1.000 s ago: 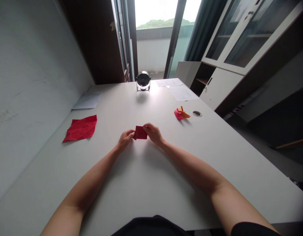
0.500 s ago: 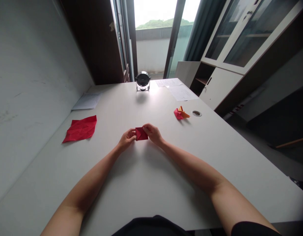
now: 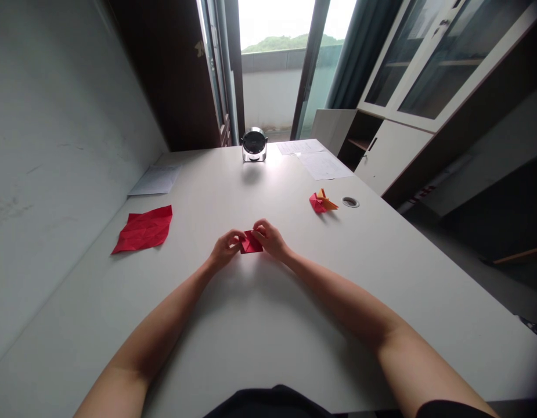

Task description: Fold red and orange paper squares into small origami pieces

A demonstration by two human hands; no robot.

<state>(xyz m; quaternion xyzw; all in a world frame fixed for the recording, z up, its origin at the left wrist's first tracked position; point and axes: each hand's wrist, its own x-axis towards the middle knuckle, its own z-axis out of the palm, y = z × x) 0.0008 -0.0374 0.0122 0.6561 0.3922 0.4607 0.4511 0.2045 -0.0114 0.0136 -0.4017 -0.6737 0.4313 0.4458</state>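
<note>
A small folded red paper point(image 3: 251, 243) with visible crease lines is held between my two hands, at the middle of the white table. My left hand point(image 3: 227, 247) pinches its left edge, thumb and fingers closed on it. On the other side, my right hand point(image 3: 270, 238) grips the upper right corner, its fingertips covering that part. Whether the paper touches the tabletop I cannot tell.
An unfolded, creased red sheet point(image 3: 143, 230) lies on the left of the table point(image 3: 259, 331). To the right are a red and orange origami piece point(image 3: 323, 201) and a cable hole point(image 3: 350, 202). A round black-faced device point(image 3: 254, 144) and papers point(image 3: 323, 165) lie toward the back.
The folded paper has tipped and dropped slightly toward me, so its face looks flatter and brighter. My fingers have shifted a little on its edges.
</note>
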